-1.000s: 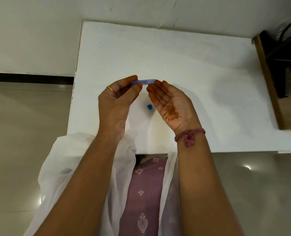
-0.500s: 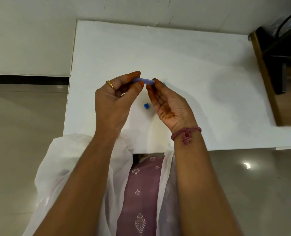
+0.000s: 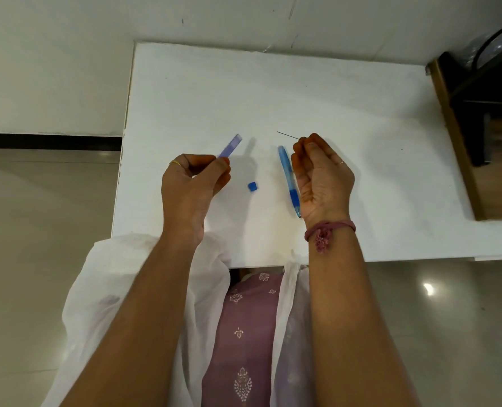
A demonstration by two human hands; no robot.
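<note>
My left hand (image 3: 195, 183) pinches a flat translucent purple case (image 3: 231, 148) that juts up and to the right above the white table (image 3: 361, 177). A thin dark pencil lead (image 3: 287, 135) sticks out up-left from the fingertips of my right hand (image 3: 321, 174), which pinches it. A blue mechanical pencil (image 3: 288, 179) lies on the table just left of my right palm, partly hidden by it. Between my hands a small blue cap (image 3: 252, 186) rests on the table.
A wooden unit with dark shelves (image 3: 484, 121) stands against the table's right side. Beige tiled floor (image 3: 38, 230) lies left of and below the table, and a white wall (image 3: 53, 69) rises behind it.
My hands were together around the purple case; now they have moved apart. The right hand has drawn a lead out of the case, and the blue pencil has come into view.
</note>
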